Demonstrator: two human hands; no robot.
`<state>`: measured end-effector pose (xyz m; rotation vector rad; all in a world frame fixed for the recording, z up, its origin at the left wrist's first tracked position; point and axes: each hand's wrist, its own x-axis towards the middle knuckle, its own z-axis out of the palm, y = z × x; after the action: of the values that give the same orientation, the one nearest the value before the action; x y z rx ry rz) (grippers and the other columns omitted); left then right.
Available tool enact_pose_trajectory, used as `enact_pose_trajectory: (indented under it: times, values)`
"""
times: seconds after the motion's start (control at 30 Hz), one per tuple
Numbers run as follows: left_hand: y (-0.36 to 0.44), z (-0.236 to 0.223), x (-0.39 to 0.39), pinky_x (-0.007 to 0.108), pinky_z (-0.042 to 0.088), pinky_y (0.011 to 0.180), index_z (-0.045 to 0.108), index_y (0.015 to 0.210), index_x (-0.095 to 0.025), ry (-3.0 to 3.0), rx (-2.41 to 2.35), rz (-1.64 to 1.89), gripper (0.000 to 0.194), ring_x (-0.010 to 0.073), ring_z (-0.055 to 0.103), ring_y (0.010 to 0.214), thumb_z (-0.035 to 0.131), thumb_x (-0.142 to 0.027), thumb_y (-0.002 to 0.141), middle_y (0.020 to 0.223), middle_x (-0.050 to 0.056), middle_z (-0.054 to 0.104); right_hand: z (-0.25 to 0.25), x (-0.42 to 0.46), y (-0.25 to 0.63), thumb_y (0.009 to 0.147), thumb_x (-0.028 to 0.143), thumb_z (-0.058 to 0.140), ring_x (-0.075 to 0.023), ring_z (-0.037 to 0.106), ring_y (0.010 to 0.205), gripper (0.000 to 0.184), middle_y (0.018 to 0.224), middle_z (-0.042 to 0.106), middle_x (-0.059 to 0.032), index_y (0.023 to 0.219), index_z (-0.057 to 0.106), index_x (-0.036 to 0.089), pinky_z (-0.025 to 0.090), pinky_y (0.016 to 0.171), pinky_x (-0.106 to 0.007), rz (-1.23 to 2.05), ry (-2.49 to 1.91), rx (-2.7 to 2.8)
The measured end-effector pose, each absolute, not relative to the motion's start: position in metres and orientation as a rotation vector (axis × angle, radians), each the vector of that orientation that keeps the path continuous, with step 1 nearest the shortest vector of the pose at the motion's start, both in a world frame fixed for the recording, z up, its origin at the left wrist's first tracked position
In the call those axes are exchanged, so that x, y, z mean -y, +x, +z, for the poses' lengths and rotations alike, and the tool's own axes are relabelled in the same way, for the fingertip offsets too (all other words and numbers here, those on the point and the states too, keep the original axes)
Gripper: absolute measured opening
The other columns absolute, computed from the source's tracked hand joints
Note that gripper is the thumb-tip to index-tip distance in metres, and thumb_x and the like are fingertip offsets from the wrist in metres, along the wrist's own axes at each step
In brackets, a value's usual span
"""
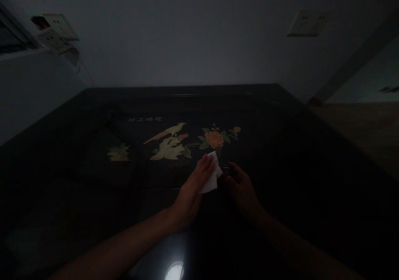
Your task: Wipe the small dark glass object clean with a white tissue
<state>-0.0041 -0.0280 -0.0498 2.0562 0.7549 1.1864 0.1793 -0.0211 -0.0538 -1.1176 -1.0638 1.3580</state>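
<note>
The room is very dim. My left hand (195, 186) lies on a glossy black table (280, 155), fingers closed over a small white folded cloth or paper (212, 182). My right hand (240, 186) is just right of it, fingers curled round a small dark object (225, 172) that I cannot make out. Both hands meet at the middle of the table, just below an inlaid picture of a yellow bird (168, 140) and an orange flower (214, 139).
A pale wall (187, 34) stands behind the table, with a socket plate (307, 23) at upper right and more sockets (54, 30) at upper left. Wooden floor (368, 134) shows to the right. A light reflection (174, 270) glares on the table's near edge.
</note>
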Motion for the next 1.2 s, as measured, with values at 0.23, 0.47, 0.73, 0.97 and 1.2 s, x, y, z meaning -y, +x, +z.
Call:
enact_pose_trajectory:
  times: [0.23, 0.47, 0.73, 0.97, 1.2]
  values:
    - [-0.003, -0.050, 0.028, 0.041, 0.033, 0.113, 0.056, 0.132, -0.023, 1.415, -1.020, 1.168, 0.044, 0.0252, 0.051, 0.127, 0.050, -0.026, 0.089, 0.135, 0.008, 0.059, -0.059, 0.021, 0.182, 0.063, 0.066, 0.073, -0.0270, 0.069, 0.092, 0.062, 0.100, 0.072, -0.0105, 0.102, 0.063, 0.019, 0.056, 0.083, -0.038, 1.338, -1.099, 1.081]
    - [0.004, -0.052, 0.016, 0.040, 0.042, 0.101, 0.070, 0.106, -0.017, 0.952, -0.949, 1.126, 0.036, 0.0275, 0.063, 0.104, 0.067, -0.028, 0.072, 0.109, 0.006, 0.072, -0.055, 0.021, 0.180, 0.064, 0.070, 0.069, -0.0258, 0.070, 0.090, 0.063, 0.093, 0.074, -0.0085, 0.102, 0.062, 0.020, 0.057, 0.079, -0.035, 1.313, -1.041, 1.173]
    - [0.002, -0.054, 0.017, 0.040, 0.039, 0.104, 0.068, 0.112, -0.018, 1.038, -0.943, 1.165, 0.038, 0.0265, 0.062, 0.107, 0.063, -0.026, 0.075, 0.111, 0.006, 0.071, -0.053, 0.024, 0.178, 0.070, 0.068, 0.067, -0.0267, 0.068, 0.098, 0.059, 0.103, 0.073, -0.0096, 0.107, 0.061, 0.022, 0.056, 0.084, -0.036, 1.267, -1.011, 1.188]
    - [-0.006, -0.051, 0.024, 0.040, 0.037, 0.110, 0.051, 0.137, -0.021, 1.598, -0.979, 1.164, 0.048, 0.0245, 0.057, 0.118, 0.045, -0.022, 0.090, 0.130, 0.007, 0.063, -0.054, 0.024, 0.180, 0.067, 0.066, 0.070, -0.0271, 0.068, 0.097, 0.059, 0.105, 0.072, -0.0101, 0.105, 0.061, 0.022, 0.055, 0.083, -0.036, 1.250, -1.076, 1.125]
    - [-0.004, -0.053, 0.029, 0.040, 0.019, 0.120, 0.017, 0.152, -0.029, 2.080, -0.823, 1.116, 0.060, 0.0215, 0.016, 0.147, 0.031, -0.014, 0.095, 0.160, 0.001, 0.014, -0.058, 0.022, 0.179, 0.063, 0.060, 0.077, -0.0241, 0.068, 0.091, 0.055, 0.098, 0.072, -0.0063, 0.100, 0.059, 0.023, 0.054, 0.081, -0.035, 1.297, -1.070, 1.024]
